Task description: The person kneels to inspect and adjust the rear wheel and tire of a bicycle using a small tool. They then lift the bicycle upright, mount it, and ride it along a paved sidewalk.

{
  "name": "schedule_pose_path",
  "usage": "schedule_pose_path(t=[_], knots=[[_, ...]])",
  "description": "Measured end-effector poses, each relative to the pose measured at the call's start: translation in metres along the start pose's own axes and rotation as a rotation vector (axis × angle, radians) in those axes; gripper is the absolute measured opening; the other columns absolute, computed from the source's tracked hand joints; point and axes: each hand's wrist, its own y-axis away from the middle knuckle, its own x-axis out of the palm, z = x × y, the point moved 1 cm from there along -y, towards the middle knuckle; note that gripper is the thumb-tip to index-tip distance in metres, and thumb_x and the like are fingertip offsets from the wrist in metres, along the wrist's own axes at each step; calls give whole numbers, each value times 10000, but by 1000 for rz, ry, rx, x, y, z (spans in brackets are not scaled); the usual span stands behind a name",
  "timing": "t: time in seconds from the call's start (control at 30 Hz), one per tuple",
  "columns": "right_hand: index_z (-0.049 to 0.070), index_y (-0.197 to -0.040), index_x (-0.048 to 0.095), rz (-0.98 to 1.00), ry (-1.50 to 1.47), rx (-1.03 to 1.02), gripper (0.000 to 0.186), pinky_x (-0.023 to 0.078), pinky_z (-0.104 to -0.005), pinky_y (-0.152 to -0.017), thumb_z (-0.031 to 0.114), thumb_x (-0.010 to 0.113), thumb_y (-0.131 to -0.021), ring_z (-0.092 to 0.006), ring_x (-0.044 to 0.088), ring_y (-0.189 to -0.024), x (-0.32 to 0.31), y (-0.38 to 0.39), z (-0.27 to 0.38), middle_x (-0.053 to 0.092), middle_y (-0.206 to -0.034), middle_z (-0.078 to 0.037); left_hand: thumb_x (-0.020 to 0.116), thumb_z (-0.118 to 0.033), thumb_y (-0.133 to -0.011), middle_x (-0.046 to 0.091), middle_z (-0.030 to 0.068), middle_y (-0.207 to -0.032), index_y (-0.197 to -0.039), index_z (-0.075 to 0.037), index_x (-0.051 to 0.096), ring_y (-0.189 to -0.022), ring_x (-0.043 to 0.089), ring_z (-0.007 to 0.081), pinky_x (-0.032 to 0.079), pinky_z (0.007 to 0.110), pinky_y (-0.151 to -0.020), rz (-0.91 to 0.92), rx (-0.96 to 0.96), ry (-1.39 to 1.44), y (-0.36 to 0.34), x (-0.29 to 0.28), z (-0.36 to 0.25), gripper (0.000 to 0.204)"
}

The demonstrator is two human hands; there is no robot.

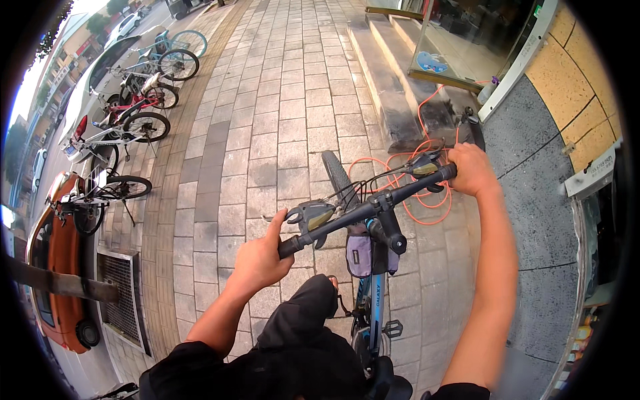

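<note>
A bicycle with a blue and grey frame (378, 300) stands in front of me, its front wheel (339, 175) pointing away and a little left. My right hand (471, 169) is closed around the right end of the black handlebar (360, 215). At the bar's left end, my left hand (261, 260) holds the grip, the index finger stretched toward the left brake and shifter unit (311, 217). Its lower fingers are partly hidden. Beneath the stem hangs a purple-grey bag (359, 255). A pedal (393, 328) shows low on the right, beside the frame.
An orange hose or cable (427, 217) lies coiled on the paving right of the front wheel. Stone steps (383, 87) lead to a glass door (460, 43). Several parked bicycles (127, 127), an orange car (67, 267) and a metal grate (122, 300) are on the left.
</note>
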Motion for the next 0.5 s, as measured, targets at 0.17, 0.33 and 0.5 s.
schedule_pose_path(t=[0.17,0.33,0.5], knots=[[98,-828,630,25,43,-35,150,540,-455,-840,95,775,-790,-349,636,-966,36,-102,-81,645,-940,-100,737,-202,-844,733,158,-782,-1663,-37,286,-639,715,406,565,521,-596,11,55,-50,-90,-12,-41,949],[110,-783,582,12,-41,-173,207,515,-449,-775,97,787,-761,-347,618,-866,79,-215,-148,610,-861,-97,780,-189,-834,690,121,-714,-1600,34,403,-563,687,328,545,484,-532,20,25,38,-200,-31,-56,882],[117,-768,565,-24,-142,-238,239,487,-436,-727,92,799,-723,-328,603,-810,115,-362,-154,573,-811,-86,838,-208,-781,677,103,-686,-1611,-21,411,-553,677,333,541,474,-536,-7,-79,44,-315,-71,-22,952]])
